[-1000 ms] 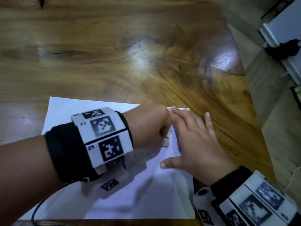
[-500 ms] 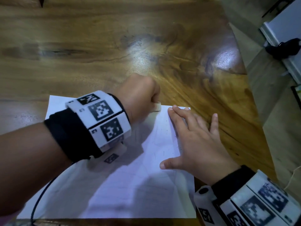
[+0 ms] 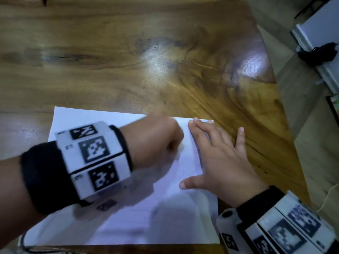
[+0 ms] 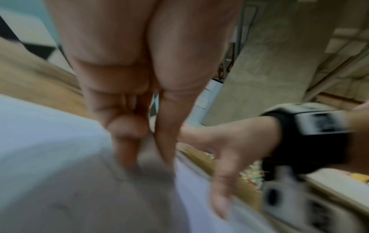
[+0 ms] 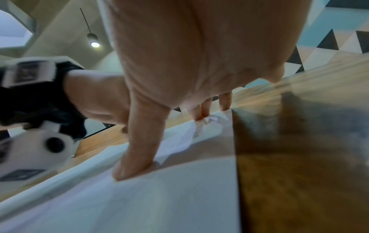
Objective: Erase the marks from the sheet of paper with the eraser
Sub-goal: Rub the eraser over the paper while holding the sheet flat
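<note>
A white sheet of paper [image 3: 128,222] lies on the wooden table [image 3: 128,61] near its front edge. My left hand [image 3: 165,143] is curled into a fist over the sheet's upper middle and pinches a small pale eraser [image 3: 181,147], which is motion-blurred against the paper. In the left wrist view the left hand's fingertips [image 4: 127,154] point down onto the paper [image 4: 49,141]. My right hand [image 3: 220,162] lies flat with straight fingers on the sheet's right edge, thumb [image 5: 135,165] pressing the paper [image 5: 159,197]. Faint pencil marks [image 3: 183,171] show between the hands.
The table's right edge [image 3: 286,143] runs close past the right hand, with floor beyond it. A black cable [image 3: 23,242] hangs at the front left corner. The paper is wrinkled by the right fingertips [image 5: 207,119].
The left hand with the eraser went from mid-sheet up to the far edge, then came back down the sheet. The right hand stays pressed flat, its little finger spread wider.
</note>
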`<state>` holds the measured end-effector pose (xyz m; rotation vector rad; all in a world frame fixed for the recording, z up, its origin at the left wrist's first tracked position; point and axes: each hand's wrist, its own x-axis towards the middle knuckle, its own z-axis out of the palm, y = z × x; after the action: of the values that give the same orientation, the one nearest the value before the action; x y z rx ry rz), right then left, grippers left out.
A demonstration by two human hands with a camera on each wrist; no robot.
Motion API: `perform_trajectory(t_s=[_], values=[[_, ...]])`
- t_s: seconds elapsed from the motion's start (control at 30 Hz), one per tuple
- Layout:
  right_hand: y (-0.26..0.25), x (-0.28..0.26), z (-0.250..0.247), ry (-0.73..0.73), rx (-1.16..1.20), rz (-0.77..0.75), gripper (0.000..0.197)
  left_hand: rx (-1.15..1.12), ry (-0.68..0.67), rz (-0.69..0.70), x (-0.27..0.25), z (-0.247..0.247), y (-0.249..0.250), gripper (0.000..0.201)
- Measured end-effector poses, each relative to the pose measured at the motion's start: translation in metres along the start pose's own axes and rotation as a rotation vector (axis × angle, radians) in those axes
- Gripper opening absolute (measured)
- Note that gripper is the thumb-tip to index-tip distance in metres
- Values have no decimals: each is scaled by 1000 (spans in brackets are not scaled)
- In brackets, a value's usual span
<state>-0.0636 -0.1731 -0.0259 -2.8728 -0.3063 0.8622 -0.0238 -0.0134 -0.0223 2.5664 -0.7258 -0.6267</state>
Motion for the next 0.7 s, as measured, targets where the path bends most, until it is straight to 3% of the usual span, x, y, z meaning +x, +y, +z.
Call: perform_trajectory(t_s=[0.07, 0.13, 0.2, 0.27, 0.33, 0.43, 0.6, 0.63, 0.7], values=[[0, 0, 0, 4, 5, 1, 125, -27, -139, 30, -6, 3, 4, 6], [-1, 0, 0, 5, 12, -1, 125, -32, -34, -32, 7, -6, 1, 6], [-1, 0, 0, 3, 17, -2, 125, -27, 164, -121, 25, -16, 0, 7], [-1, 1, 0, 11, 10, -1, 125, -29, 233, -143, 31, -14, 3, 8], [-1, 1, 0, 14, 5, -3, 125, -17, 118, -82, 17, 0, 11, 17], [0, 1, 0, 16, 24, -5, 126, -76, -81, -27, 1, 9, 20, 8], [0, 1, 1, 18, 7, -3, 126, -60, 243, -182, 31, -13, 10, 10], [0, 1, 1, 20, 3, -5, 126, -56, 221, -150, 29, -11, 11, 12], [0, 0, 1, 24, 10, -12, 125, -46, 42, -26, 15, 1, 19, 14]])
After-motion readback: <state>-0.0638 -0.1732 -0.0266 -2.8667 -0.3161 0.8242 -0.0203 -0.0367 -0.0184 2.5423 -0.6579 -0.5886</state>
